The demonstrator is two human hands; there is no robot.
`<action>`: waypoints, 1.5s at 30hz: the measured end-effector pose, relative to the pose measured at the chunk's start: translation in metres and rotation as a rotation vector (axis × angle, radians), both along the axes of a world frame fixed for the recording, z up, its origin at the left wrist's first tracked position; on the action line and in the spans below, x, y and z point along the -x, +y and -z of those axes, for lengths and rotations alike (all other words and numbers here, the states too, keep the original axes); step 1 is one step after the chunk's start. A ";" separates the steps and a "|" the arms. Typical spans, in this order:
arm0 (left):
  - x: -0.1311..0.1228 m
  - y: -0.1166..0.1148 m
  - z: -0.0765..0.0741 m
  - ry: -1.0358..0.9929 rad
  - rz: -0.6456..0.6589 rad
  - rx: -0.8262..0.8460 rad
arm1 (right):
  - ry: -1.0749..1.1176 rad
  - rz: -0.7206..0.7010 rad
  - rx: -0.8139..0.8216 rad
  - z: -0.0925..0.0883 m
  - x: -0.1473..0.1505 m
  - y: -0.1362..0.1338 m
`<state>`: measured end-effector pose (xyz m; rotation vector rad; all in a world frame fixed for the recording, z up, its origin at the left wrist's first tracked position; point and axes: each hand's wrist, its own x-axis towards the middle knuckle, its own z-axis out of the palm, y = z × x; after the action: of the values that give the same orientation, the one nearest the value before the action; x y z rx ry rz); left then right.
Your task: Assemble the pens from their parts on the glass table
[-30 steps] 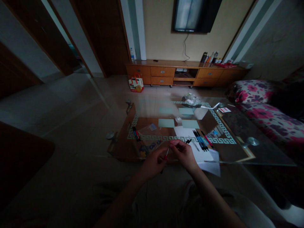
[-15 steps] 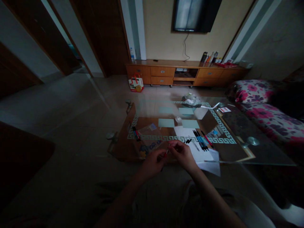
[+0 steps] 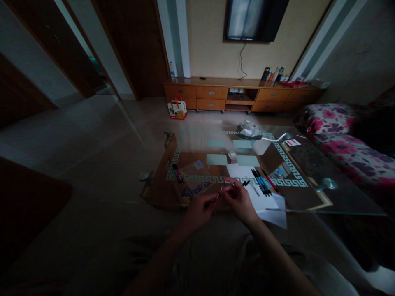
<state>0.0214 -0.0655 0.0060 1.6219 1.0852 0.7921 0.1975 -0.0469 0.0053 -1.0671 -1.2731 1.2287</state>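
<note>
Red and slim, a pen part (image 3: 215, 200) with a thin pale end sits between the two hands, at the near edge of the tabletop (image 3: 348, 201), left of that edge's middle. The left hand (image 3: 199, 210) has its fingers curled and its thumb laid along the red portion, gripping it. The right hand (image 3: 239, 201) is bent in from the other side, forefinger lifted and thumb close to the pale end; whether it pinches that end is too small and dim to tell.

Just right of the right hand, near the same edge, are small black pieces (image 3: 245, 183). White paper (image 3: 262, 201) lies beside them, and another sheet (image 3: 274, 218) juts past the near edge. A row of blue and black pens (image 3: 261, 182) slants across the paper's far side, a red pen (image 3: 270, 181) just to the right of it.

Toward the left edge is a cluster of dark and red pens (image 3: 177, 174). Near the far edge, right of its middle, rests a crumpled plastic bag (image 3: 249, 130); a red and white card (image 3: 292, 142) lies toward the far right corner.

Beyond the far edge, a carrier bag (image 3: 177, 110) with red handles stands on the floor before a low wooden cabinet (image 3: 211, 91). Past the right edge is a flowered sofa (image 3: 348, 152).
</note>
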 end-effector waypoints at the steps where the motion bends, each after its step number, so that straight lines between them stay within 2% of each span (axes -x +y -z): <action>1: 0.000 0.000 0.000 -0.001 0.000 0.004 | -0.007 0.004 -0.002 0.000 0.000 0.000; 23: 0.001 0.002 0.004 -0.007 -0.008 0.010 | -0.095 -0.048 -0.003 0.000 -0.002 0.000; 27: 0.002 0.003 0.005 -0.002 -0.025 0.012 | -0.173 0.064 0.001 -0.001 -0.008 0.003; 30: 0.003 0.003 0.006 -0.002 -0.051 0.038 | -0.320 0.233 -0.050 -0.002 -0.024 0.008; 33: 0.003 0.003 0.006 -0.021 -0.060 0.065 | -0.592 0.369 -0.109 -0.005 -0.045 0.013; 37: 0.003 0.002 0.006 -0.043 -0.051 0.074 | -0.880 0.463 -0.148 -0.008 -0.064 0.012; 41: 0.004 0.003 0.008 -0.039 -0.047 0.063 | -1.136 0.470 -0.162 0.003 -0.067 0.008; 45: 0.004 0.003 0.009 -0.045 -0.044 0.076 | -1.292 0.390 -0.062 0.023 -0.065 0.006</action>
<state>0.0175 -0.0627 -0.0033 1.5143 1.1090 0.8025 0.2625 -0.0407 -0.0181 -2.0606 -1.8396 0.0731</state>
